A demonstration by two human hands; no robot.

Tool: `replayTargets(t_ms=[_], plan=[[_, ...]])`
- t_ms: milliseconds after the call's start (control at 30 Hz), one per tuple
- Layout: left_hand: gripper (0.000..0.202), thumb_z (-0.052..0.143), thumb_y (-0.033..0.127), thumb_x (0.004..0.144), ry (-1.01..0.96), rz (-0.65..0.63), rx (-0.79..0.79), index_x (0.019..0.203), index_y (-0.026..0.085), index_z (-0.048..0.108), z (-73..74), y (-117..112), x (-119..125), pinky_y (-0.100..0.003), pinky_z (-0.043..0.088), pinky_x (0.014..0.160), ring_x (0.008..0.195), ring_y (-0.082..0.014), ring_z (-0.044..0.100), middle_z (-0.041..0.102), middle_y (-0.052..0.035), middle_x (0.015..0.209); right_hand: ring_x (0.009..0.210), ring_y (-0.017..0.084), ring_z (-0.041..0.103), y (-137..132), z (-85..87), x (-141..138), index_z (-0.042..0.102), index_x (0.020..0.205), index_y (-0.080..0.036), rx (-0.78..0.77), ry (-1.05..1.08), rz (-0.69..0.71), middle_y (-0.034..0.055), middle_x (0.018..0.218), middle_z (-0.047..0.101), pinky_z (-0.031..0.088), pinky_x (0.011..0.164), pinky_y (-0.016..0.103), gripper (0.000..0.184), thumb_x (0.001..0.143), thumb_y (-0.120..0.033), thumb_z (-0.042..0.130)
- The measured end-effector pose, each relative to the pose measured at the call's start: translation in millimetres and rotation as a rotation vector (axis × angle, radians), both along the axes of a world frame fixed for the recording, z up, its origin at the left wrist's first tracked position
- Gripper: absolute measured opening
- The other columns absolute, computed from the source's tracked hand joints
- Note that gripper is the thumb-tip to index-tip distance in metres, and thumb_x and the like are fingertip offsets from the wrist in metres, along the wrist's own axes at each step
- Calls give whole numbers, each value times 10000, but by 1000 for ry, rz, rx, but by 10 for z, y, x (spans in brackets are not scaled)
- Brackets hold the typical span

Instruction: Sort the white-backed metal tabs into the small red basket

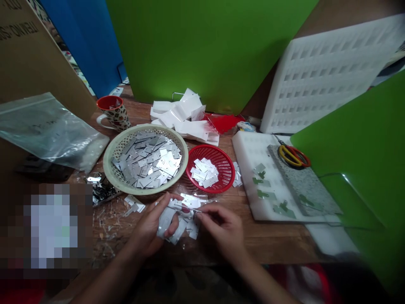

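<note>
My left hand (155, 223) is closed around a small whitish metal plate (174, 204), held just above the tabletop. My right hand (223, 228) pinches with thumb and forefinger at the far end of a thin, pale sliver (192, 209) that reaches toward that plate; its kind is too small to tell. Loose flat metal plates (179, 232) lie under and between both hands. Beyond them stands a cream plastic basket (109, 179) heaped with rectangular metal plates (148, 160). To its right, a smaller red basket (226, 169) holds more plates.
A patterned mug (118, 118) and a clear plastic bag (47, 131) are at left. White folded sheets (180, 112) lie behind the baskets. On the right, a white foam block (245, 169) carries a stone slab (284, 177) and scissors (292, 156). Green panels (202, 50) border the table.
</note>
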State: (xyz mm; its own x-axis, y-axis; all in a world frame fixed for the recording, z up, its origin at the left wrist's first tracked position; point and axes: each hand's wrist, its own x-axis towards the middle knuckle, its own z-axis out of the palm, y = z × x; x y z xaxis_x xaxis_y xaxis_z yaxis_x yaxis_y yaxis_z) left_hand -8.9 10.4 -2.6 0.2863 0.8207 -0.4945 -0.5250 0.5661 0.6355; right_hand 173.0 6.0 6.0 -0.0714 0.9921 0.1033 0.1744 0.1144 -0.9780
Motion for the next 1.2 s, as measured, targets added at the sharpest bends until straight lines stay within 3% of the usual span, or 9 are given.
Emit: replayTargets(t_ms=[100, 200, 500, 700, 767, 867, 1000, 1100, 1200], plan=[[238, 573, 373, 872, 30, -37, 46, 1017, 184, 583, 13, -35, 0, -193, 325, 460, 357, -58, 315, 453, 74, 389, 798, 153, 689, -2, -58, 153, 698, 1017, -224, 536, -340, 85, 50, 899, 736, 557, 708, 248, 282, 805, -54, 623], [203, 606, 315, 850, 45, -46, 61, 994, 172, 598, 10, -35, 2, -193, 320, 466, 358, -51, 288, 404, 92, 370, 897, 159, 692, -9, -146, 248, 640, 1159, -233, 690, -464, 151, 75, 1019, 722, 573, 763, 258, 391, 824, -37, 592], [228, 613, 297, 847, 61, -40, 48, 1040, 188, 562, -28, -27, 5, -213, 347, 480, 359, -55, 281, 414, 98, 380, 884, 182, 714, -12, -219, 178, 620, 1148, -236, 584, -391, 13, 60, 1000, 733, 595, 802, 288, 402, 796, -41, 625], [198, 626, 289, 842, 40, -25, 33, 1009, 192, 586, 3, -31, 26, -175, 325, 445, 350, -48, 299, 413, 97, 372, 932, 200, 689, 22, -223, 232, 628, 1140, -240, 647, -459, 85, 72, 1041, 715, 554, 846, 380, 373, 813, -61, 604], [195, 607, 316, 857, 8, -3, 14, 1001, 186, 594, -10, -20, 33, -169, 334, 431, 347, -43, 331, 499, 69, 434, 915, 205, 685, 99, -172, 273, 638, 1094, -247, 697, -524, 78, 60, 1022, 717, 489, 913, 455, 337, 811, -65, 611], [270, 531, 397, 892, -65, 14, -82, 970, 149, 605, -34, 16, 50, -182, 356, 392, 350, -48, 410, 657, -25, 655, 925, 212, 671, 310, -82, 355, 646, 1018, -246, 703, -634, -76, 50, 1020, 709, 403, 969, 504, 265, 812, -80, 627], [337, 462, 406, 921, -134, 45, -261, 952, 105, 610, -23, 66, 83, -217, 464, 447, 513, -132, 606, 705, -123, 798, 1002, 252, 625, 589, -12, 417, 664, 917, -227, 657, -763, -241, 76, 1062, 678, 365, 981, 536, 123, 819, -154, 650], [336, 467, 400, 923, -165, 90, -327, 980, 101, 609, 4, 79, 104, -293, 556, 631, 732, -207, 691, 714, -162, 879, 1088, 270, 574, 552, 40, 315, 659, 994, -225, 623, -720, -137, 98, 1140, 636, 405, 963, 521, 179, 828, -162, 629], [304, 456, 371, 934, -207, 143, -297, 1032, 124, 604, 13, 77, 116, -304, 554, 684, 759, -203, 692, 712, -127, 880, 1141, 264, 540, 298, 99, 90, 641, 1044, -243, 613, -649, 116, 82, 1180, 619, 396, 998, 514, 220, 832, -183, 629]])
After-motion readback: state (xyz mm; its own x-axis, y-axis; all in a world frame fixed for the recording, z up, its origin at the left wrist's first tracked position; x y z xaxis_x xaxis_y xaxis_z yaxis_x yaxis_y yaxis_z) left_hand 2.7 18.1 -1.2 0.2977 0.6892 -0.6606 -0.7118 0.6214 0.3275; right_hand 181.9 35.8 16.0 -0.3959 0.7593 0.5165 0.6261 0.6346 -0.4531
